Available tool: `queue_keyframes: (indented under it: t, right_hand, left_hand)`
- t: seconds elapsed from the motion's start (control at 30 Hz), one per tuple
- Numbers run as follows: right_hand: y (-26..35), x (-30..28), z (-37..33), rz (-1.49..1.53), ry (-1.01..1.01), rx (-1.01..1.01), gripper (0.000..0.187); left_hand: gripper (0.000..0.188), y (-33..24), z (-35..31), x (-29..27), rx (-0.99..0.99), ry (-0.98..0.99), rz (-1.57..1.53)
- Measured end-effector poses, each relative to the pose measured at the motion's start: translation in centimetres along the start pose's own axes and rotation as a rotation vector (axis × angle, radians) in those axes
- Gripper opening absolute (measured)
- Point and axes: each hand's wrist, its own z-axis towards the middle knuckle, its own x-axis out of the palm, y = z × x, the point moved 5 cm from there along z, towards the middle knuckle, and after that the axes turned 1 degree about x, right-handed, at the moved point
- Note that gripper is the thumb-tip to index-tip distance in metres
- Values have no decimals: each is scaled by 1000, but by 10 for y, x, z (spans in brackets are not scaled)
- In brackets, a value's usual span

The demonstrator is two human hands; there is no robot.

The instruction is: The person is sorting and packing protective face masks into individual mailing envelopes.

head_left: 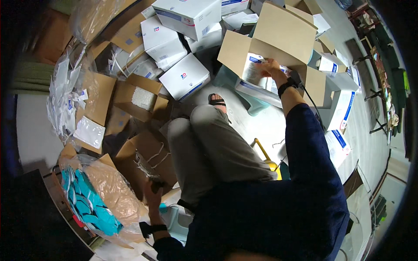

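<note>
My right hand (269,68) reaches into an open carton (278,48) with a white outer side and brown inner flaps. Its fingers are stretched over white packets with blue print (252,71) inside. Low on the left, my left hand (153,195) is closed at the lower end of a bundle of white cords (143,164), over an open brown box (130,152). The cords fan out above the fingers. Shadow and a dark patch by the fingertips partly hide that grip.
Shut white cartons (185,77) are piled ahead. A bag of teal packets (87,202) lies at the lower left, below a plastic bag of white packets (65,100). A smaller brown box (126,98) holds a white block. A grey-green stool (252,104) stands beneath the open carton.
</note>
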Motion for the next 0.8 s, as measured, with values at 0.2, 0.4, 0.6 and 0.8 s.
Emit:
queue_keyframes:
  t: [0.2,0.4,0.6,0.8]
  right_hand:
    - [-30,-15,42,161,6,-254,56]
    - [-29,-40,50,-216,-117,-390,45]
    - [24,-75,-40,-71,-346,-727,30]
    - [114,-100,-198,-183,-606,-958,27]
  left_hand:
    - [49,-53,14,13,-129,114,-198]
    - [40,-45,26,37,-38,37,-313]
    - [34,-107,34,-6,152,48,-126]
    - [45,-214,47,-62,397,-204,-169]
